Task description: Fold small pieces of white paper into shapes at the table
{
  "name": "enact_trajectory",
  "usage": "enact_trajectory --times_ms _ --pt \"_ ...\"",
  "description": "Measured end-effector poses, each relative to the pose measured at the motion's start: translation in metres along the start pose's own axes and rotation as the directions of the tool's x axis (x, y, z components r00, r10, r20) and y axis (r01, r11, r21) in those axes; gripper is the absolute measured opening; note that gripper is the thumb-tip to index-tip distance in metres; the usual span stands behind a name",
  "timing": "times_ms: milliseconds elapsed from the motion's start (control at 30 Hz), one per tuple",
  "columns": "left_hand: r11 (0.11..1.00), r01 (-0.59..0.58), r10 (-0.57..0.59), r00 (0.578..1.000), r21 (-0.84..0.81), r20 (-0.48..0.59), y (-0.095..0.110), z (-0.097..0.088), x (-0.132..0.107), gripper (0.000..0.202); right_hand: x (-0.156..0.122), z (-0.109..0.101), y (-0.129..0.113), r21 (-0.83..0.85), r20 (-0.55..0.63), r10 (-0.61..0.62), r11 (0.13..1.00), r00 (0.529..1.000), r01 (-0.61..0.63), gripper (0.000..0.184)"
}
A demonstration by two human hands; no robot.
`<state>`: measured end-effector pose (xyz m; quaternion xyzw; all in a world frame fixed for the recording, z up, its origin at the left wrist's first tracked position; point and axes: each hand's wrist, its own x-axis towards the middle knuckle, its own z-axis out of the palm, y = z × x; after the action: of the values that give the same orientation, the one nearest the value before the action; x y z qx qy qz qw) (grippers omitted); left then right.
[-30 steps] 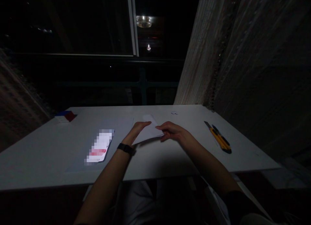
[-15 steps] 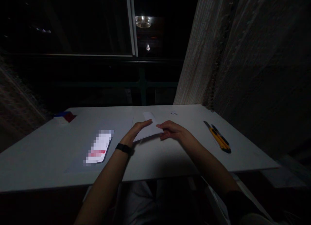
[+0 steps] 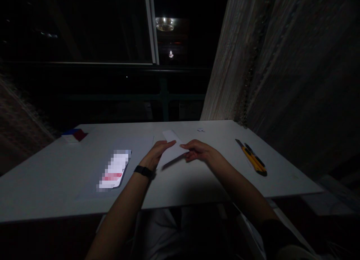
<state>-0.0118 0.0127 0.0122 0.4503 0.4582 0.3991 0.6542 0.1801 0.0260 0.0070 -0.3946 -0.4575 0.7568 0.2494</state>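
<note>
A white sheet of paper (image 3: 171, 152), apparently folded, is held just above the table between my two hands. My left hand (image 3: 158, 152) grips its left side, thumb lying on top and fingers hidden beneath. On the right edge, my right hand (image 3: 197, 150) pinches the paper between thumb and fingers. The paper's near edge is lifted off the table and casts a shadow. A dark band (image 3: 144, 171) circles my left wrist.
On the white table (image 3: 180, 192), a lit phone (image 3: 114, 171) lies left on a pale sheet. A puzzle cube (image 3: 74, 135) stands far left. A yellow utility knife (image 3: 251, 158) and a dark pen (image 3: 255, 155) lie right. Paper scraps (image 3: 200, 130) lie at the back.
The paper has tilted and turned slightly in my hands, its far end shifting a little left. Both hands keep their hold in nearly the same place.
</note>
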Motion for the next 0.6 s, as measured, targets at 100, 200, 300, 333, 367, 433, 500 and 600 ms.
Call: enact_trajectory --times_ms 100,200,300,333,367,433,500,600 --pt "1.0 -0.029 0.029 0.999 -0.009 -0.029 -0.001 0.001 -0.001 0.029 -0.001 0.001 0.0 -0.042 -0.02 -0.005 0.999 1.0 0.004 0.026" --pt "0.997 -0.07 0.071 0.994 0.015 -0.083 -0.003 -0.001 0.002 0.031 0.0 0.001 0.0 -0.091 -0.094 -0.018 0.996 0.995 0.01 0.028" --pt "0.997 -0.074 0.075 0.992 0.02 -0.098 -0.006 -0.004 0.007 0.036 0.002 0.001 0.001 -0.108 -0.158 -0.029 0.994 0.987 0.012 0.027" --pt "0.997 -0.071 0.072 0.993 0.011 -0.095 -0.007 -0.006 0.009 0.037 0.003 0.0 0.001 -0.108 -0.166 -0.026 0.994 0.986 0.008 0.027" --pt "0.998 -0.069 0.069 0.993 -0.001 -0.091 -0.008 -0.007 0.011 0.037 0.003 0.0 0.001 -0.107 -0.171 -0.019 0.994 0.985 0.0 0.026" --pt "0.998 -0.067 0.064 0.994 -0.023 -0.089 -0.01 -0.008 0.013 0.035 0.005 -0.001 0.001 -0.108 -0.183 -0.005 0.994 0.983 -0.015 0.027" --pt "0.998 -0.054 0.05 0.994 -0.032 -0.098 -0.01 -0.009 0.015 0.031 0.006 -0.001 0.002 -0.118 -0.191 0.004 0.993 0.982 -0.027 0.026" --pt "1.0 -0.024 0.022 0.991 -0.009 -0.13 -0.009 -0.009 0.016 0.023 0.006 -0.001 0.002 -0.146 -0.187 0.007 0.989 0.982 -0.035 0.026"
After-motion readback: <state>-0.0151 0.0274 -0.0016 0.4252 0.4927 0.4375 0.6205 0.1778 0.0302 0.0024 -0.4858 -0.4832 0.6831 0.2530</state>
